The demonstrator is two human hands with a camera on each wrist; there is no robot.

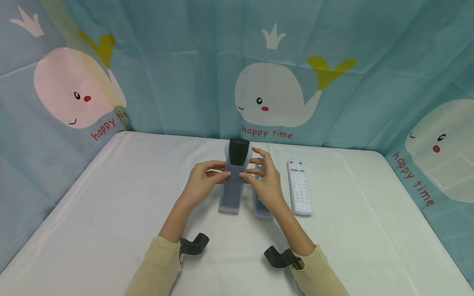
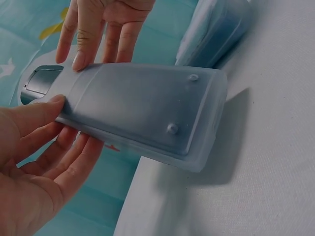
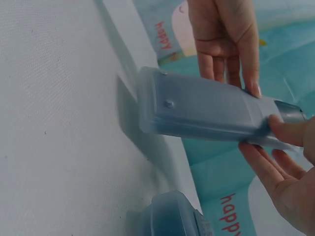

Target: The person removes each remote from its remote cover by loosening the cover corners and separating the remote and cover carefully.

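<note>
A dark remote control (image 1: 233, 192) in a translucent silicone cover is held up above the white table, its back towards me. My left hand (image 1: 200, 181) pinches its left edge between thumb and fingers. On the opposite edge, my right hand (image 1: 267, 183) pinches it the same way. Both wrist views show small round studs on the lower back of the cover (image 2: 133, 105), and a black panel bare at the far end. Partly hidden behind my right hand, a second covered remote (image 1: 263, 210) lies on the table. A white remote (image 1: 300, 187) lies buttons up to its right.
The white-covered table (image 1: 111, 213) ends at a blue curtain (image 1: 177, 90) printed with whales, which rises along the back and sides. A black wrist-worn camera mount (image 1: 194, 244) sits at my left sleeve, another mount (image 1: 279, 257) at my right.
</note>
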